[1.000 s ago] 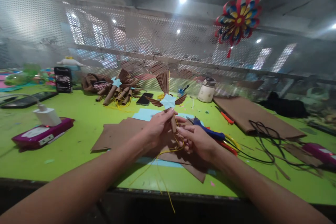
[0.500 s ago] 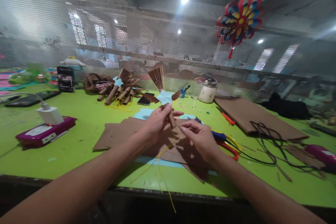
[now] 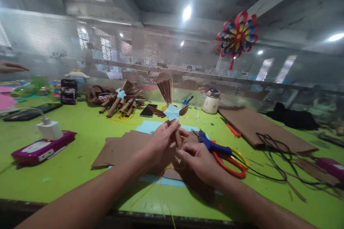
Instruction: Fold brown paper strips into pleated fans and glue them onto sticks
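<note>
My left hand (image 3: pixel 163 137) is closed round the rolled brown tube of a paper figure, thumb just under its light-blue paper star (image 3: pixel 172 112). Pleated brown wings spread either side of the star, and a pleated brown paper fan (image 3: pixel 165 91) rises above it. With fingertips pinched together, my right hand (image 3: pixel 197 155) is at the tube's lower end, where yellow string (image 3: pixel 161 179) hangs down; it seems to hold that string. Brown paper sheets (image 3: pixel 120 150) lie beneath both hands, over light-blue paper (image 3: pixel 147 126).
Scissors (image 3: pixel 228 155) with red and yellow handles lie right of my right hand. Similar paper figures (image 3: pixel 120 100) are piled behind. Black cable (image 3: pixel 274 154) and folded brown paper (image 3: pixel 260 125) lie right; a purple power strip (image 3: pixel 44 146) sits left. Another person's hand (image 3: pixel 12 67) shows far left.
My right hand has moved in to the tube's lower end. The scissors show more fully now. Another person's hand has appeared at the far left, and the view has tilted up.
</note>
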Demonstrator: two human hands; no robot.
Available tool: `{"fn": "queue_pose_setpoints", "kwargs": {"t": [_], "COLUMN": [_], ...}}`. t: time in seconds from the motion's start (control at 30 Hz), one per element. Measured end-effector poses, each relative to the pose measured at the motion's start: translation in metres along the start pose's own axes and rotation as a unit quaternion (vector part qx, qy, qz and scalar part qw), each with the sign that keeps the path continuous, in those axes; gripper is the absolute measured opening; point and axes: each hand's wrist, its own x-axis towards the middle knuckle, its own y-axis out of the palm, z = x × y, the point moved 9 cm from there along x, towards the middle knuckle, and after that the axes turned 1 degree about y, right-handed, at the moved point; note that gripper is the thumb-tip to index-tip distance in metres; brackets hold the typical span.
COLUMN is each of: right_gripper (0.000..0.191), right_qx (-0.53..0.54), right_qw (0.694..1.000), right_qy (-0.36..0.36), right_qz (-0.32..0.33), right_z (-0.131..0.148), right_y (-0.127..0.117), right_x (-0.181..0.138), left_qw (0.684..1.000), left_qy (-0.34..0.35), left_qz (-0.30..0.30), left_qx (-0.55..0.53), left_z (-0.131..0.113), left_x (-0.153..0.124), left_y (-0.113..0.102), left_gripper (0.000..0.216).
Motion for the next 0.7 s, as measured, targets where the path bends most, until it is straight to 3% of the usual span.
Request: {"fn": "queue_pose_setpoints", "kwargs": {"t": [0.27,0.7], "right_gripper": [0.022,0.019], "right_qx": [-0.043,-0.059], "right_qw": [0.998,0.993], "right_qy": [-0.025,0.013], "right_qz": [0.038,0.103], "right_z": [0.015,0.011], "right_y": [0.01,0.019], "right_x": [-0.004,-0.008], "left_qw": [0.999,1.0], "left_qy": [0.021,0.024], "left_qz": [-0.004,-0.011], "left_qx": [-0.028,0.01], "left_z": [-0.001,0.001], "left_x": [0.001,0.002], "left_y": [0.001,-0.006], "left_gripper": [0.026,0.031]}}
